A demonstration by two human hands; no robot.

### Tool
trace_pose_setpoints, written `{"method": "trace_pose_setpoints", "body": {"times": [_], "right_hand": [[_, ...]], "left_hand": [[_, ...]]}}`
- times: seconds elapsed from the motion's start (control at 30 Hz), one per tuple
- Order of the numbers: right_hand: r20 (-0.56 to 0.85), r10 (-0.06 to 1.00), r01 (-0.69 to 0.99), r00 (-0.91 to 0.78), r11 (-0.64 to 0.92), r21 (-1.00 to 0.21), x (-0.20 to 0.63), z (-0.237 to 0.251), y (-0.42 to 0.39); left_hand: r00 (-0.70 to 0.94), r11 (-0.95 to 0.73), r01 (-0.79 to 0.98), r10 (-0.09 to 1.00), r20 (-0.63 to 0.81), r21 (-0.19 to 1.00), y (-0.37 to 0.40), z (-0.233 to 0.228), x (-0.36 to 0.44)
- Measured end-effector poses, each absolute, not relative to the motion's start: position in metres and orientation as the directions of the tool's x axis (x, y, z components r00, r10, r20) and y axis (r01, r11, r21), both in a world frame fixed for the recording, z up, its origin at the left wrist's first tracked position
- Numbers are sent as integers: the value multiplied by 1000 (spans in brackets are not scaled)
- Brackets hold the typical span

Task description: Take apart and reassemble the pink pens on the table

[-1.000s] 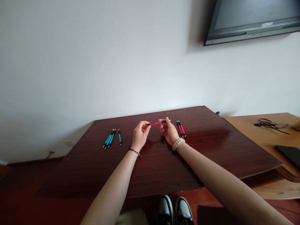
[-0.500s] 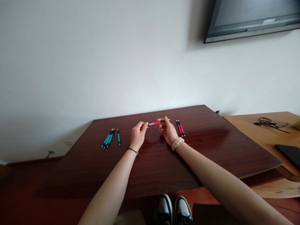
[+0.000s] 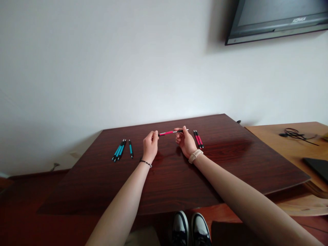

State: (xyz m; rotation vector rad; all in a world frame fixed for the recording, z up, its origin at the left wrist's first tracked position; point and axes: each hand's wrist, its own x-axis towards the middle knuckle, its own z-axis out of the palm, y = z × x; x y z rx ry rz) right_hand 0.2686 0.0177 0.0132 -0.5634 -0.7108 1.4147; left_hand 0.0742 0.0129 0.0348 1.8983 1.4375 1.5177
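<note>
Pens [image 3: 120, 150] with blue barrels are lying in a close, slanting group on the left part of the dark surface [image 3: 166, 181]. A lone blue pen [image 3: 130, 149] is lying just beside them; all are looking whole, and neither hand is touching them. Next along, the left hand [image 3: 150, 147] is pinching the rear end of a pink barrel [image 3: 166, 133] in a narrow grip, keeping it above the middle of the surface. Right of that barrel, a thin silvery rod [image 3: 175, 132] is showing in the gap, running towards a black front piece [image 3: 180, 131]. The right hand [image 3: 186, 141] is holding this piece narrowly between thumb and fingertips, its pale tip poking out past them. By the look of it, this pen is sitting partly apart: front piece and barrel are no longer meeting, but the rod is bridging them, so full separation is not yet showing. Just right of that hand, two pink pens [image 3: 197, 139] are lying side by side, seemingly whole. Farther right, a black cable [image 3: 294, 135] is lying coiled on a paler wooden desk [image 3: 266, 136].
</note>
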Motion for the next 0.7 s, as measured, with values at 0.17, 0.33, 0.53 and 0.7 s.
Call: {"method": "trace_pose_setpoints", "body": {"times": [0.17, 0.33, 0.53, 0.7], "right_hand": [[84, 996, -686, 15, 72, -724, 270, 14, 18], [57, 998, -716, 35, 65, -695, 270, 21, 15], [34, 997, -722, 71, 75, -688, 271, 26, 14], [57, 997, -753, 51, 75, -654, 272, 22, 17]], "left_hand": [[-83, -440, 485, 837, 541, 755, 16, 32, 72], [-83, -456, 462, 832, 548, 761, 15, 33, 73], [-102, -459, 448, 826, 554, 767, 15, 33, 73], [-155, -451, 434, 815, 558, 780, 16, 34, 72]]}}
